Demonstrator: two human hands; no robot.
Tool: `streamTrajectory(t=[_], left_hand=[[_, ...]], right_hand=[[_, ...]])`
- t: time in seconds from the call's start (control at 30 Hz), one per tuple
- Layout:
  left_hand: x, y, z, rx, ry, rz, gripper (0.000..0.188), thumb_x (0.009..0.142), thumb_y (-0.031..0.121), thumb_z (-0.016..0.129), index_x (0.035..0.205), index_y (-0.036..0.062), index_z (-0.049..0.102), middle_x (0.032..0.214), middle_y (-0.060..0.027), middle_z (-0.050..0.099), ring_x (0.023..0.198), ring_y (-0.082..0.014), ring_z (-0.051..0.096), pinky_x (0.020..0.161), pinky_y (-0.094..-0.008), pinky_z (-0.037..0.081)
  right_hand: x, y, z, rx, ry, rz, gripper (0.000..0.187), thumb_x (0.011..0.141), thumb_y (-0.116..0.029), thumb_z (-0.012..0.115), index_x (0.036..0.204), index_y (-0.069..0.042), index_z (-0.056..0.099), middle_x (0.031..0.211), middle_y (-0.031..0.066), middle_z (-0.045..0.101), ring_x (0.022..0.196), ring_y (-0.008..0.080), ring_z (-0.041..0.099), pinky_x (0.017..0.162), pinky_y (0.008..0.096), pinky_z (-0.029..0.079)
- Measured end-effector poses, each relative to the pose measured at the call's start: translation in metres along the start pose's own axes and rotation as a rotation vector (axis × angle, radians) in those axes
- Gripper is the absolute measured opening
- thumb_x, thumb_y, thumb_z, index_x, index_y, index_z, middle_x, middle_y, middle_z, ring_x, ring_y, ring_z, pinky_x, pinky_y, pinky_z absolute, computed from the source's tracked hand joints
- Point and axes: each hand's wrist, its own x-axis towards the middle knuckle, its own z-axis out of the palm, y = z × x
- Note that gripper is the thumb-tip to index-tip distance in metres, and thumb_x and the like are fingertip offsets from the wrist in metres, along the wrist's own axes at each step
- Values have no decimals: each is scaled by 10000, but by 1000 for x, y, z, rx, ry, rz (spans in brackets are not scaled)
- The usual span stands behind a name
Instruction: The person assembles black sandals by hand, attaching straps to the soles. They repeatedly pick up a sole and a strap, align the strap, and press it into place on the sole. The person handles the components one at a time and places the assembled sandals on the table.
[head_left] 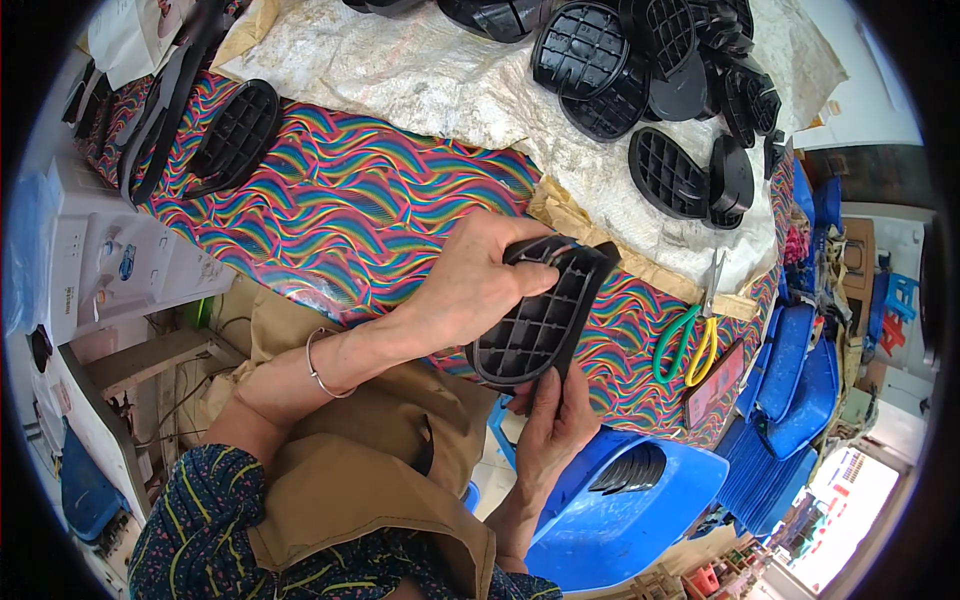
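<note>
A black shoe sole (pixel 527 332), with a grid of ribs in its hollow side, is tilted up between my hands above the near edge of the table. My left hand (pixel 478 275) grips its far end, thumb pressed onto the ribbed side. At the near end, my right hand (pixel 558 412) pinches the rim. The fingers behind the sole are partly hidden. To the right of it lie scissors (pixel 690 340) with one green and one yellow handle, beside a flat, dark-edged rectangular item (pixel 715 385).
A wavy rainbow-patterned cloth (pixel 370 190) covers the table. Several black soles (pixel 668 172) lie on a whitish sack (pixel 400 85) at the back, and another sole (pixel 238 130) at the left. A blue tub (pixel 640 530) with black pieces stands below the table edge.
</note>
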Motion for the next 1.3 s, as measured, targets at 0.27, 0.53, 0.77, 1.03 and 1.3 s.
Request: streamTrajectory(t=[0.27, 0.53, 0.77, 1.03, 1.3], left_hand=[[-1, 4, 7, -40, 30, 28, 278, 808, 20, 653, 1076, -45, 689, 913, -64, 705, 801, -88, 621, 715, -255, 499], [-8, 10, 11, -48, 77, 77, 251, 830, 10, 658, 1074, -41, 683, 954, -75, 716, 838, -88, 643, 735, -250, 516], [-23, -8, 14, 38, 129, 464, 310, 892, 52, 658, 1183, -19, 577, 1092, -100, 658, 988, -123, 614, 844, -284, 497], [-27, 11, -59, -366, -545, 277, 421, 841, 182, 748, 1155, -15, 550, 1206, -137, 585, 1121, -208, 572, 989, -380, 431], [-38, 33, -64, 35, -309, 51, 286, 693, 25, 823, 844, 44, 581, 913, -88, 683, 899, -176, 653, 808, -307, 489]], right_hand=[[-6, 3, 7, 70, 56, -38, 276, 988, -25, 496, 1238, 48, 589, 651, 58, 612, 547, 83, 565, 504, 238, 437], [-14, 4, 9, 199, 61, 93, 338, 988, -53, 503, 1309, 32, 562, 624, 34, 585, 513, 56, 496, 482, 219, 389], [5, -10, 16, 520, 175, 88, 374, 954, -42, 565, 1317, 48, 557, 722, 27, 625, 530, 47, 480, 481, 203, 370], [37, -2, -24, -146, 191, -624, 392, 854, -6, 656, 1238, 64, 621, 910, 157, 703, 672, 161, 638, 591, 265, 506], [21, -4, -5, -443, 50, -873, 471, 740, 108, 636, 1206, 43, 620, 1012, 223, 691, 757, 306, 700, 631, 342, 564]])
